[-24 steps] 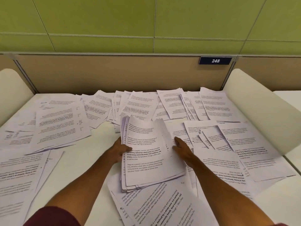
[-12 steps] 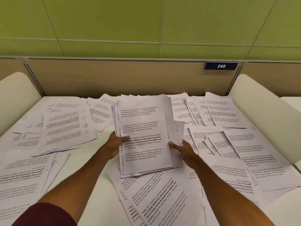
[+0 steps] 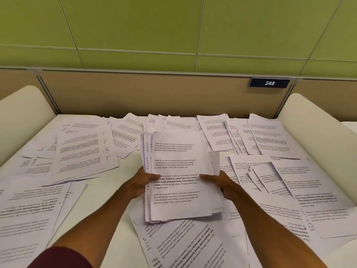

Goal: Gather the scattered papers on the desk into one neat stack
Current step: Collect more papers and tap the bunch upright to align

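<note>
Fingers of the left hand point(image 3: 138, 183) and right hand point(image 3: 219, 181) curl round the side edges of the paper stack point(image 3: 173, 151), thumbs on its top page, at the middle of the tabletop point(image 3: 108, 190), loose sheets point(image 3: 83, 151) scattered all around.

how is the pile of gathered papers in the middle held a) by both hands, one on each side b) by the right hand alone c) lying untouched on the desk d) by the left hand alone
A: the left hand grips the left edge of the stack and the right hand grips its right edge, thumbs on the top sheet.
</note>
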Demonstrator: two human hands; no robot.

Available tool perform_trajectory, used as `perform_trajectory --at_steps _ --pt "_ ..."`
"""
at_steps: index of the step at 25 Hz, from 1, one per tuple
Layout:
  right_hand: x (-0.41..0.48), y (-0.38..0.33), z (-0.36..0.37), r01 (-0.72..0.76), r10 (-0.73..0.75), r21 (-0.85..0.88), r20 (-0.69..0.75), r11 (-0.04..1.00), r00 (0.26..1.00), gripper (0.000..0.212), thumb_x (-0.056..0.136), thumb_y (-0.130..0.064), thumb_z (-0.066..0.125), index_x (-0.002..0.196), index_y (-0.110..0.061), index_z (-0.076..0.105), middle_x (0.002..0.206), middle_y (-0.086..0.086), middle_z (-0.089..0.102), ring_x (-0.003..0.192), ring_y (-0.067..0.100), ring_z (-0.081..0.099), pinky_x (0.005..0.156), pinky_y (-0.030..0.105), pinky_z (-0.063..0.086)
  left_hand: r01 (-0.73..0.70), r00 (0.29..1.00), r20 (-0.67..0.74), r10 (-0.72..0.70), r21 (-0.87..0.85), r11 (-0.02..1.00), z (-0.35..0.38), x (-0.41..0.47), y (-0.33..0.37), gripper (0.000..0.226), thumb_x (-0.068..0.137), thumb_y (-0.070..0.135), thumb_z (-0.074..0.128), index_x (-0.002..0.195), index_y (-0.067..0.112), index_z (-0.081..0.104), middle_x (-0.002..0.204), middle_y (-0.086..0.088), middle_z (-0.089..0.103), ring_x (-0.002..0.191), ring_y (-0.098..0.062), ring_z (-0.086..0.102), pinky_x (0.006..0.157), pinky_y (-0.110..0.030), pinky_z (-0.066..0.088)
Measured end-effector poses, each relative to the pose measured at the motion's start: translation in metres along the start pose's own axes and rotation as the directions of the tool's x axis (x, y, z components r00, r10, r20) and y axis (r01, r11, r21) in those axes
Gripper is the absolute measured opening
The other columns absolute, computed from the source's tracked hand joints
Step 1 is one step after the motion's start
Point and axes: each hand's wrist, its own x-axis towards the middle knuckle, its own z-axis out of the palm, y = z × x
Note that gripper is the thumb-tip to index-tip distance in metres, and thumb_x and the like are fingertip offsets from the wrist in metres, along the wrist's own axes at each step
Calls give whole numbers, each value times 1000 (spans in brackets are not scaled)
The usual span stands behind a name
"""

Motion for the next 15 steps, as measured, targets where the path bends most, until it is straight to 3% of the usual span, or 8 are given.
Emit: perform_trajectory --at_steps 3,6,8,11,13,15 --pt "-1 -9 -1 -53 53 -3 56 999 997 49 73 -15 84 117 -6 66 107 15 75 95 34 73 71 43 61 -30 998 64 30 -7 1000 -5 3 8 48 84 -14 59 128 3 55 126 -22 62 107 -38 65 83 -50 57" --pt "3 -17 4 17 -18 -59 -1 998 1000 45 75 -5 80 117 -7 62 112 17 72 98 36 70 79 50 59 -45 998 36 45 19 999 -3 5 15 43 88 -6 59 130 2 54 129 -20 61 107 -36 64 83 -46 58" --pt "5 -18 7 46 -51 -58 -83 997 995 47 75 -3 80 118 -4 61 114 19 70 97 36 68 84 51 57 8 1000 -30 -3 153 988 -5 4 15 38 91 13 63 128 11 54 125 -11 63 105 -28 64 85 -41 54" --pt "7 -15 7 47 -44 10 -210 999 977 57 75 1 79 127 2 56 118 21 67 103 40 65 89 54 54 183 970 -220 -100 396 900 -22 0 7 44 78 45 74 103 11 60 102 -8 69 81 -16 62 69 -31 47" --pt "8 -12 5 52 -27 77 -294 996 955 60 76 4 77 130 5 52 125 25 63 111 44 61 95 59 49 271 942 -302 -146 429 862 -32 -3 0 51 69 50 79 92 5 65 93 -11 72 77 -18 60 67 -28 43" --pt "10 -11 3 62 -17 126 -334 990 942 64 76 5 76 133 6 49 129 27 60 115 46 59 98 62 46 279 930 -343 -133 421 863 -37 -5 -5 49 64 37 87 92 4 63 92 -13 66 84 -21 57 72 -31 42"
